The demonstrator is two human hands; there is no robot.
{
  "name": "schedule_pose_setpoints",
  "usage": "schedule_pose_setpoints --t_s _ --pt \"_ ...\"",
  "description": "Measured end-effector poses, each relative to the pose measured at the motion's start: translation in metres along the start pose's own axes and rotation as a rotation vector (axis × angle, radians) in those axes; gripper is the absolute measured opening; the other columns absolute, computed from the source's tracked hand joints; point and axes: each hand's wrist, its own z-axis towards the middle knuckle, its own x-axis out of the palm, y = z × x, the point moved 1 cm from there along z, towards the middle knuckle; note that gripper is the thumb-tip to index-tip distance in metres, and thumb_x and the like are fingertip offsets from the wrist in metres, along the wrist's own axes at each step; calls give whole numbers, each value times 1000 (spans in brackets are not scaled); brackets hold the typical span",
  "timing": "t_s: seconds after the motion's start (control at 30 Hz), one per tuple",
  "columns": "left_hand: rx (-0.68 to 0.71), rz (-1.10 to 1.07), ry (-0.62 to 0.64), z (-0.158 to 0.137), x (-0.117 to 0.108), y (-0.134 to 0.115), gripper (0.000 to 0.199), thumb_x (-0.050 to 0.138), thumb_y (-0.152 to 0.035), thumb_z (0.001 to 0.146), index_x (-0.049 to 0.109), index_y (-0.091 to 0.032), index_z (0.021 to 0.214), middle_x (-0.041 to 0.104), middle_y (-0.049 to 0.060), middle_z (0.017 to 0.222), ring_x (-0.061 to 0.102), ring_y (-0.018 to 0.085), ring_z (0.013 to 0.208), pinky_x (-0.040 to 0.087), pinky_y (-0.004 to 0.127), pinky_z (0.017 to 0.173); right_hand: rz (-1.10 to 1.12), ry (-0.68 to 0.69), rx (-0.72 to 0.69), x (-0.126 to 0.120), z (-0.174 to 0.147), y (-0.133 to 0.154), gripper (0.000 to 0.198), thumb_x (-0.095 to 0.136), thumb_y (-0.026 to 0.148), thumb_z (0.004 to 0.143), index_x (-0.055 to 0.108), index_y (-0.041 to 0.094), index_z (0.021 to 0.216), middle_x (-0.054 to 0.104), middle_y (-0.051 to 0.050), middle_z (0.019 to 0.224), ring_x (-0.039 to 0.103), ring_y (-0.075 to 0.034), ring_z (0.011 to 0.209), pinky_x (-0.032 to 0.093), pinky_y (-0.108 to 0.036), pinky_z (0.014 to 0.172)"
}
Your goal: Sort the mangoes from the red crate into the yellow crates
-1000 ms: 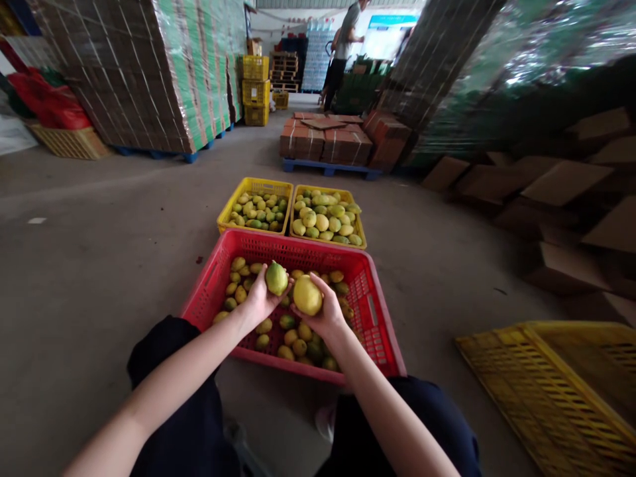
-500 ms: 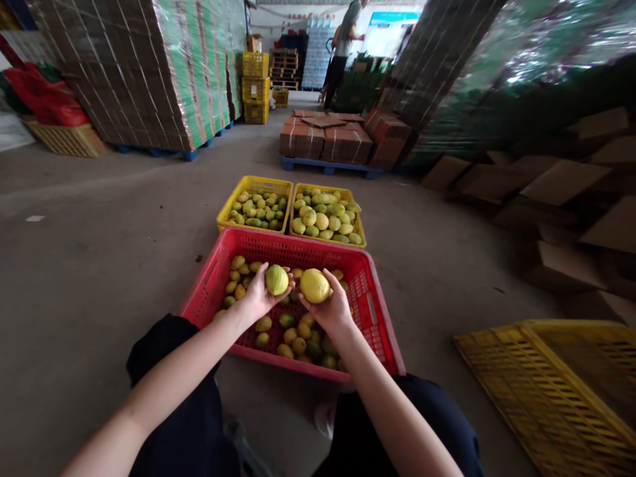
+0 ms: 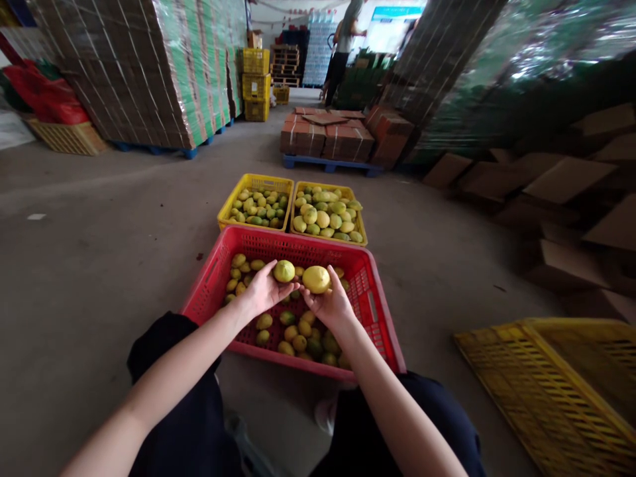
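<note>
Over a red plastic crate (image 3: 385, 338), both of my hands hold fruit. My left hand (image 3: 265, 289) has its fingers curled round a greenish-yellow lemon (image 3: 284, 271). A larger, yellower lemon (image 3: 317, 279) rests in my right hand (image 3: 332, 303), between thumb and fingers. The two fruits are side by side with a small gap, and the fingertips of the hands nearly meet. Below them, several loose lemons (image 3: 299, 343) lie on the crate's floor, yellow and green mixed. My forearms hide part of the crate's near side.
Two yellow crates (image 3: 222, 213) of lemons stand just beyond the red one. Another yellow crate (image 3: 534, 371) is at the right. Flattened cartons lie on a blue pallet (image 3: 328, 165); open cardboard boxes (image 3: 571, 265) pile up at right. A person (image 3: 342, 50) stands far back.
Both lemons have been turned in my hands, the left one raised slightly and shifted right. My left fingers now spread beneath its fruit. The crates have stayed in place.
</note>
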Motion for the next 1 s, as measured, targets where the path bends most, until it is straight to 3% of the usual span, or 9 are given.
schedule_pose_setpoints --t_s 0.13,0.27,0.4,0.53,0.67,0.77,0.83,0.93,1.0 --pt "4 66 5 1 1 -5 41 37 -39 98 60 -5 100 68 12 67 66 16 54 55 21 49 -107 91 -44 -4 3 9 34 51 44 92 61 13 84 69 -7 58 61 -14 41 50 -19 35" --pt "92 136 30 0 2 -11 37 39 -37 98 61 -7 99 67 9 66 62 12 50 52 19 47 -182 155 -132 -6 2 17 28 55 42 91 62 16 87 72 -6 65 63 -14 45 53 -21 39" --pt "159 181 16 0 1 -15 35 41 -36 97 61 -7 97 67 9 69 61 11 52 51 18 48 -254 201 -232 -5 -1 18 22 70 34 79 61 18 90 72 -4 70 65 -14 52 54 -20 42" --pt "237 228 12 -2 0 -17 19 50 -30 93 58 -13 99 66 5 73 62 12 55 51 21 50 -344 233 -385 -4 -4 14 41 85 18 57 58 20 88 68 1 70 62 -12 51 50 -18 40" --pt "220 288 88 -6 -2 -18 14 57 -28 86 54 -16 94 63 3 73 62 13 60 53 24 54 -415 200 -438 -2 -6 10 52 88 14 49 56 19 89 66 2 69 59 -10 49 47 -18 40" --pt "253 369 169 -8 -6 -17 31 70 -28 75 54 -17 99 61 1 78 59 11 62 51 23 57 -448 185 -461 -1 -8 10 57 89 16 45 54 19 91 66 2 68 58 -10 48 47 -19 40" --pt "310 490 189 -9 -10 -16 55 79 -22 64 51 -20 111 61 -1 85 59 9 66 50 22 62 -480 175 -477 -1 -9 10 60 90 19 44 53 20 92 65 3 67 57 -11 48 46 -20 40" --pt "452 685 140 -10 -17 -16 86 85 -15 53 42 -25 127 59 -2 94 61 12 83 50 26 79 -564 101 -548 -2 -10 10 67 90 26 46 52 23 100 64 4 72 58 -13 52 49 -23 45" --pt "527 764 124 -11 -19 -17 90 86 -18 54 39 -25 130 59 0 101 60 16 96 48 32 89 -646 -8 -669 -5 -10 11 74 90 29 44 51 25 107 64 4 80 61 -14 63 53 -26 56"
